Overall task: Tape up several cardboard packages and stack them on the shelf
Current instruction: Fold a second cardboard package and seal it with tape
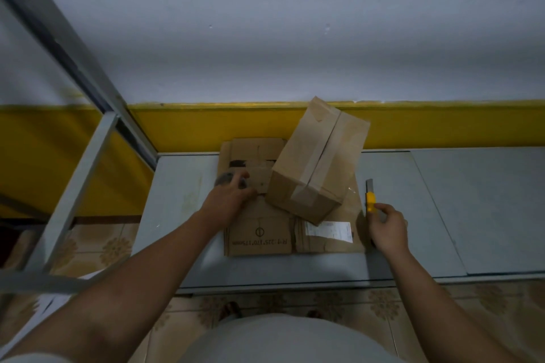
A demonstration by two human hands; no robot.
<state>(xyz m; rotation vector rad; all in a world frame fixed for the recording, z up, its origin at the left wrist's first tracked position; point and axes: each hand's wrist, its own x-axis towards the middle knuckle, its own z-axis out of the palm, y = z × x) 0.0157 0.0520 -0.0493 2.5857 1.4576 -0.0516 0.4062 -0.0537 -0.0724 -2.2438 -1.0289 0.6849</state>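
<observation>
A taped-up cardboard box (318,156) lies tilted on a pile of flattened cardboard (259,233) on the grey table (413,215). Clear tape runs along its top seam and down its near face. My left hand (228,199) grips a roll of tape (228,179), blurred, on the flat cardboard just left of the box. My right hand (386,228) holds the yellow utility knife (370,196) by its handle at the right edge of the cardboard, blade end pointing away from me.
A grey metal shelf frame (88,138) stands at the left, beside the table. A white label (328,231) is stuck on the flat cardboard. A yellow and white wall (295,38) rises behind the table. Tiled floor lies below.
</observation>
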